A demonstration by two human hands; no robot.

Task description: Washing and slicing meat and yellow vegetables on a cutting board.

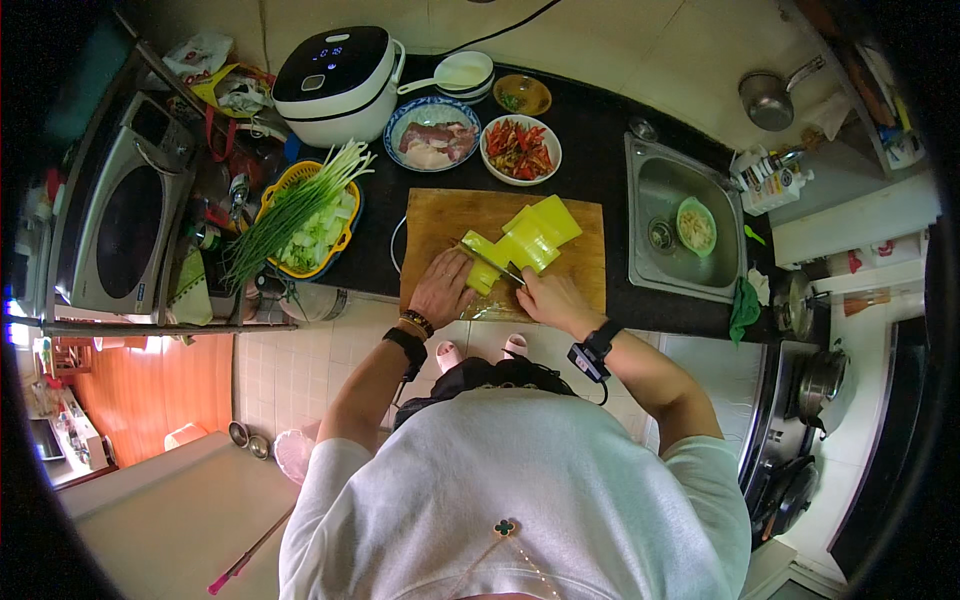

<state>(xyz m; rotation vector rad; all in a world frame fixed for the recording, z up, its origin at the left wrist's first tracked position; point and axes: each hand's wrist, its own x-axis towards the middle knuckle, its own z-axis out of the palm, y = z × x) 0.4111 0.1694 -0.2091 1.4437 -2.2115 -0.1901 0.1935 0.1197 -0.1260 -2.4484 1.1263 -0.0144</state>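
On a wooden cutting board (432, 215) lie several flat, glossy yellow square slabs (553, 220), overlapping toward the far right. I cannot tell what food they are. My right hand (552, 302) is closed round the handle of a kitchen knife (490, 263). Its blade runs slantwise to the far left across the nearest yellow slab (483, 277). Beside the blade, my left hand (443, 287) presses its bent fingers against that slab's left side and holds it down. Its fingertips are partly hidden. Clear, shiny film or wet scraps (500, 303) lie on the board's near edge.
Behind the board stand a plate of raw meat (433, 135), a bowl of cut red peppers (520, 150) and a rice cooker (338, 85). A yellow basket (345, 236) of greens is at left. The sink (640, 255) at right holds a green bowl (696, 228).
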